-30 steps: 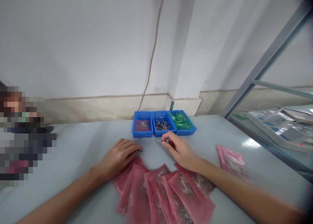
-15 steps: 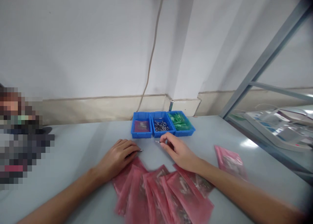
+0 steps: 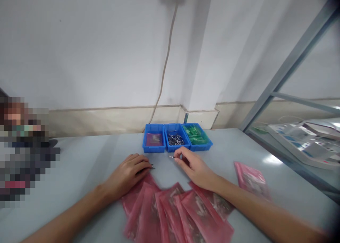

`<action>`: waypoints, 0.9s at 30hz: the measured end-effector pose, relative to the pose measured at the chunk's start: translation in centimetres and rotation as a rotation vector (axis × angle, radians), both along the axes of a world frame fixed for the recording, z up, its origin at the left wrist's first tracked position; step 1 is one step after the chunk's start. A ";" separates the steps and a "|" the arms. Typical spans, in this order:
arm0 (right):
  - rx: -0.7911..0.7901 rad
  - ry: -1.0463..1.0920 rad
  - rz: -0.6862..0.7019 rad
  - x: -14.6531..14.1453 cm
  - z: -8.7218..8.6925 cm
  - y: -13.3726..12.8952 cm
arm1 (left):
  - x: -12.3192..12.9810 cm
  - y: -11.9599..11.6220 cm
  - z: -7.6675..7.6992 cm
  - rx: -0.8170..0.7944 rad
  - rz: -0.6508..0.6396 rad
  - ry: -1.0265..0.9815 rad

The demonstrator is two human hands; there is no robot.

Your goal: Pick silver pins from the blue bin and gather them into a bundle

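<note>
My left hand (image 3: 130, 171) lies palm down on the table, its fingers closed on small metal pins (image 3: 152, 166) whose ends poke out past the fingertips. Between the thumb and forefinger of my right hand (image 3: 196, 168) is a thin metal pin (image 3: 171, 156), its tip pointing left. Pink plastic bags (image 3: 151, 214) with small metal parts inside are fanned out below and between my hands. Just beyond my right hand, a blue bin (image 3: 176, 126) contains many loose metal pins (image 3: 175, 140).
Left of the pin bin stands a blue bin (image 3: 153, 149) with a pink bag inside; on its right, another blue bin (image 3: 202, 147) holds green packets (image 3: 195, 134). More pink bags (image 3: 251, 179) lie at the right. A metal frame (image 3: 289, 62) borders the table, and a blurred-out person (image 3: 21, 154) is at left.
The view has tilted slightly, so everything sits a little lower. More metal ends now show at my left fingertips. My right hand keeps its pinch on the pin.
</note>
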State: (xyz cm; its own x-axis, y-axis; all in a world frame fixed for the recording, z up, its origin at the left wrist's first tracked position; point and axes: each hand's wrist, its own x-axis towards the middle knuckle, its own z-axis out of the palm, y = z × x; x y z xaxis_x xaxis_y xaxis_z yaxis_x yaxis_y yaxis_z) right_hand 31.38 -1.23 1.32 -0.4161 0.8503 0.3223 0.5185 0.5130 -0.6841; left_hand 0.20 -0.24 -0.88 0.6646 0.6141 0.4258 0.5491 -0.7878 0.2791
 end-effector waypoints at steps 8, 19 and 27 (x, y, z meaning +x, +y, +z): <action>0.000 -0.007 0.011 0.1 0.0 0.1 | 0.0 -0.1 0.0 -0.043 -0.012 -0.038; -0.009 -0.036 0.019 0.2 0.1 0.0 | 0.0 -0.1 0.0 -0.128 -0.001 -0.078; 0.010 -0.024 0.043 0.4 -0.1 0.1 | -0.1 0.0 0.0 -0.162 -0.003 -0.086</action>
